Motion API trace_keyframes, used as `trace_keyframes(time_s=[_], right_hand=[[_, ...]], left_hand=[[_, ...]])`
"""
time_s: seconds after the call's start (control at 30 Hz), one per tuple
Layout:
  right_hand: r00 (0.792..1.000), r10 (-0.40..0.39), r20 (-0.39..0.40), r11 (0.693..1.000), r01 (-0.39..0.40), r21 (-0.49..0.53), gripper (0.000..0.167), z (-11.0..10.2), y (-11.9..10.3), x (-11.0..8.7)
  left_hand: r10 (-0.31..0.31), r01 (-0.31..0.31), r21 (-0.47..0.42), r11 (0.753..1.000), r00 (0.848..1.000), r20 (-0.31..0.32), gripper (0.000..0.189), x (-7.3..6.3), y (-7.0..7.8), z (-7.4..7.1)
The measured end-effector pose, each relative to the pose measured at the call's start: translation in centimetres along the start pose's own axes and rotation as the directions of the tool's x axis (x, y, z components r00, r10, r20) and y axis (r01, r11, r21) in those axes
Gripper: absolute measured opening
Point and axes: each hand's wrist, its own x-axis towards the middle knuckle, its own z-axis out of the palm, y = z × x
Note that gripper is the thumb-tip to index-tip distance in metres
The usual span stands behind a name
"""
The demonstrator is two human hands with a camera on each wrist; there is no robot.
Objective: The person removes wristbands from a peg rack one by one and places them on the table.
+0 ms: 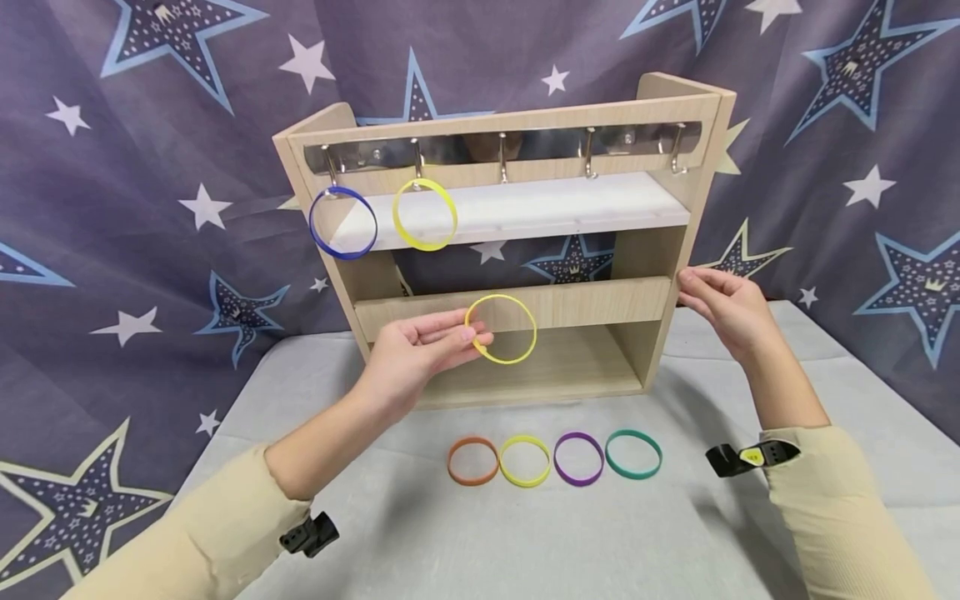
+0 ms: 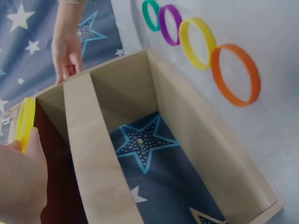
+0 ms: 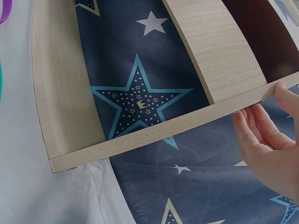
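Note:
A thin yellow silicone wristband [image 1: 506,362] is pinched between the thumb and fingers of my left hand [image 1: 420,354], in front of the wooden shelf's [image 1: 517,305] lower crossbar. In the left wrist view, part of this yellow band [image 2: 26,122] shows above the thumb. My right hand [image 1: 723,308] grips the shelf's right side panel. Seen from the right wrist, the thumb lies at the panel's front edge and the fingers [image 3: 247,133] on its outer side. A blue wristband [image 1: 343,255] and another yellow wristband [image 1: 425,247] hang on the two leftmost hooks.
On the grey tabletop [image 1: 555,542] before the shelf lie orange [image 1: 472,482], yellow [image 1: 525,483], purple [image 1: 578,482] and green [image 1: 633,476] wristbands in a row. A metal hook rail [image 1: 543,143] spans the shelf's top. Behind hangs a star-patterned curtain [image 1: 480,33].

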Motion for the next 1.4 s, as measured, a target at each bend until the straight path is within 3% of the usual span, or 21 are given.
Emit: trace_keyframes(time_s=[0.5, 0.73, 1.03, 1.4], right_hand=[[1.0, -0.006, 0.003, 1.0, 0.006, -0.015, 0.014, -0.1, 0.1, 0.1], [1.0, -0.014, 0.001, 1.0, 0.014, -0.007, 0.014, 0.0, 0.2, 0.1], [1.0, 0.001, -0.011, 1.0, -0.001, -0.001, 0.013, 0.0, 0.0, 0.0], [1.0, 0.017, -0.014, 1.0, -0.017, -0.002, 0.012, -0.2, 0.1, 0.1]], left_hand=[[-0.15, 0.145, 0.094, 0.985, 0.988, 0.043, 0.043, -1.2, -4.0, -2.2], [-0.179, 0.173, 0.106, 0.979, 0.983, 0.048, 0.042, -1.5, -5.2, -3.0], [-0.253, 0.242, 0.142, 0.96, 0.965, 0.068, 0.043, -1.8, -7.0, -4.4], [-0.308, 0.297, 0.178, 0.938, 0.95, 0.041, 0.044, -2.5, -9.3, -6.5]])
